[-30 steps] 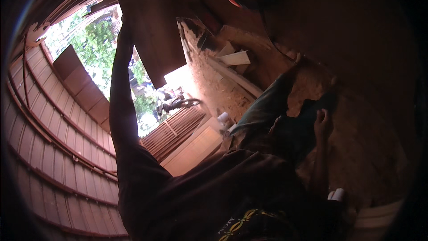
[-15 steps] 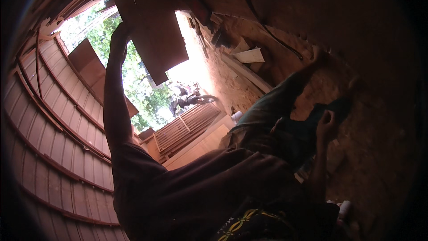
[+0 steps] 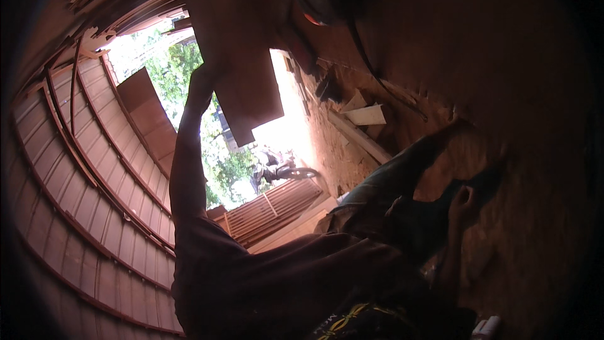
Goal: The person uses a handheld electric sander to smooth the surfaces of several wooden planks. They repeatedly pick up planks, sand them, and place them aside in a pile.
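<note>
A long flat brown board [image 3: 242,82], likely wood, reaches down from the top of the view, with a stepped notch at its lower end. My left arm is raised. My left hand [image 3: 202,82] is closed on the board's left edge, its fingers partly hidden in shadow. Low on the right, my right hand [image 3: 464,200] rests close to my leg in greenish trousers [image 3: 393,173]. Its fingers are curled in, and nothing shows sticking out of them in the dim light.
Wood offcuts [image 3: 365,115] lie on the dusty ground to the right. A dark machine with a red spot [image 3: 313,20] and a cable [image 3: 365,56] are at the top. Slatted wood [image 3: 270,211] and a motorbike [image 3: 283,169] stand beyond, with ribbed metal sheeting [image 3: 94,214] on the left.
The whole view has shifted, so the board, my hands and the surroundings sit lower and slightly further right. My left hand keeps its hold on the board.
</note>
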The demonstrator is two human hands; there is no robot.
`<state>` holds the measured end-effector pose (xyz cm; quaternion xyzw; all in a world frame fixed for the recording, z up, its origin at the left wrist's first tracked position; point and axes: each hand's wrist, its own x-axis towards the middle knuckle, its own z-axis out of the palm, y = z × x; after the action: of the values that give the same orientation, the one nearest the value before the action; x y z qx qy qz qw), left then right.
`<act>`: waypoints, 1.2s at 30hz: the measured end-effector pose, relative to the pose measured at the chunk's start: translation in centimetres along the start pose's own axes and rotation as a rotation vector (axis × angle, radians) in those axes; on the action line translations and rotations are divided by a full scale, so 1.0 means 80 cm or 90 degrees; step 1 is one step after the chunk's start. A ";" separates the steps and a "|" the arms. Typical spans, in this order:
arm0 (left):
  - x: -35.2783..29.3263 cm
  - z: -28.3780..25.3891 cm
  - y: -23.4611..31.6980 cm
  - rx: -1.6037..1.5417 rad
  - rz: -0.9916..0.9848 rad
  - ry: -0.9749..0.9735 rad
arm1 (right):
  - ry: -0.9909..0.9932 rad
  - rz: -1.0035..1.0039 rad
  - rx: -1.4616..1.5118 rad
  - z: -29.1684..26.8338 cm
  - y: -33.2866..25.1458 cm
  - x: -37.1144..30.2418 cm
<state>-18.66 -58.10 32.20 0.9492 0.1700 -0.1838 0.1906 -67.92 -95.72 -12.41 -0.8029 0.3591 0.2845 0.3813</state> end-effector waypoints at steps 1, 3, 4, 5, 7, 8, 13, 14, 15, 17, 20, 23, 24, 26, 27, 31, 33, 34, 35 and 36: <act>0.004 -0.002 -0.002 0.013 0.004 -0.005 | -0.002 -0.002 -0.004 0.002 -0.002 0.001; 0.011 -0.006 -0.007 0.039 0.012 -0.013 | -0.004 -0.006 -0.014 0.006 -0.005 0.004; 0.011 -0.009 -0.011 0.064 0.028 -0.018 | 0.000 -0.015 -0.010 0.008 -0.003 0.004; 0.012 -0.013 -0.014 0.062 0.027 -0.014 | 0.004 -0.023 -0.006 0.011 0.000 0.002; 0.011 -0.002 -0.009 0.054 0.020 -0.017 | 0.017 -0.033 -0.003 0.015 0.005 -0.001; 0.015 -0.002 -0.002 0.106 0.027 -0.048 | 0.025 -0.039 0.000 0.017 0.005 0.000; 0.064 -0.064 -0.041 0.007 0.123 0.036 | 0.011 -0.051 0.017 0.010 0.007 0.000; 0.082 -0.055 -0.020 0.026 0.069 0.050 | 0.021 -0.051 0.024 0.015 0.008 0.000; 0.090 -0.046 0.005 0.029 0.051 0.063 | 0.028 -0.051 0.033 0.016 0.009 -0.001; 0.090 -0.033 0.044 0.015 0.051 0.093 | 0.007 -0.023 0.039 0.005 0.001 -0.003; 0.070 -0.011 0.089 0.087 0.047 0.098 | 0.016 -0.018 0.037 0.007 0.001 0.001; 0.060 0.003 0.097 0.091 0.027 0.102 | 0.004 -0.014 0.040 0.005 -0.002 0.000; 0.058 0.007 0.096 0.095 0.020 0.104 | -0.006 -0.012 0.044 0.003 -0.004 0.002; 0.058 0.006 0.090 0.084 0.012 0.078 | -0.002 -0.019 0.046 0.007 -0.002 0.004; 0.062 -0.006 0.071 0.087 0.032 0.069 | -0.003 -0.026 0.047 0.006 0.000 0.004; 0.076 -0.009 0.046 0.127 0.093 0.047 | 0.000 -0.006 0.034 0.004 -0.004 0.006; 0.083 -0.022 0.025 0.099 0.088 0.049 | 0.027 0.006 0.004 0.016 0.003 0.003; 0.080 -0.020 0.022 0.076 0.076 0.079 | 0.018 0.012 0.007 0.019 0.001 0.006; 0.082 -0.022 0.024 0.081 0.066 0.066 | 0.009 0.018 0.009 0.021 -0.001 0.010; 0.081 -0.022 0.027 0.085 0.051 0.050 | -0.003 0.024 0.007 0.019 -0.001 0.010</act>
<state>-11.65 -57.58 31.68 0.9723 0.1267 -0.1494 0.1276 -67.69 -94.75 -13.77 -0.7934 0.3747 0.2911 0.3813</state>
